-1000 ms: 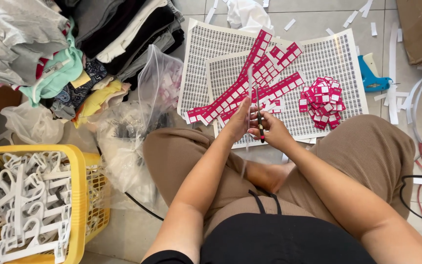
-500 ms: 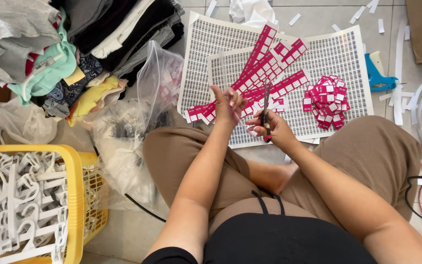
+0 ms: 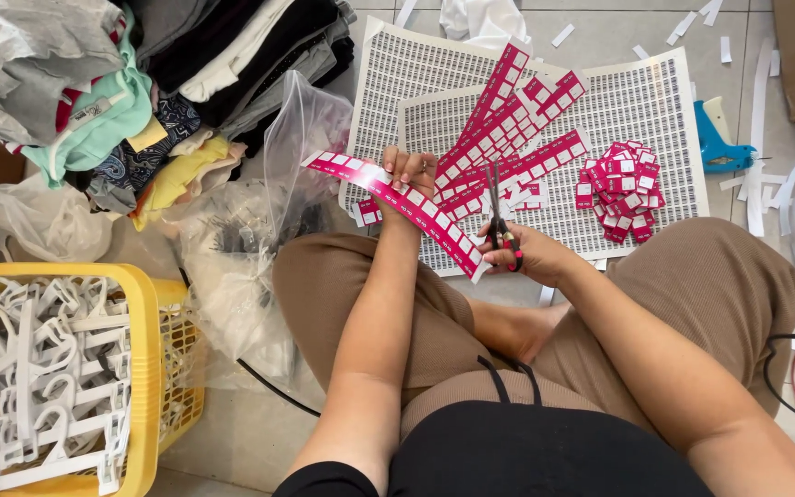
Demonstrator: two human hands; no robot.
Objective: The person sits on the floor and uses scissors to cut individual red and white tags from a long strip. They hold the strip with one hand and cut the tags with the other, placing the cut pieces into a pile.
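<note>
The pink tag strip (image 3: 397, 204) is pinched taut in the left hand (image 3: 409, 175) and slants down to the right hand (image 3: 531, 258), which grips scissors (image 3: 499, 216) beside its low end, while cut tags (image 3: 620, 189) pile just beyond.

Hemmed in leftward by the clothes pile (image 3: 121, 101), clear plastic bags (image 3: 259, 230) and yellow basket (image 3: 144, 368) of white hangers (image 3: 39, 377). Blocked ahead by fanned pink strips (image 3: 508, 138) and a heap of cut tags (image 3: 623, 189) on the label sheets (image 3: 637, 101). Left open only along bare floor (image 3: 232, 433) beside the knee and near the blue tagging gun (image 3: 720, 143).
</note>
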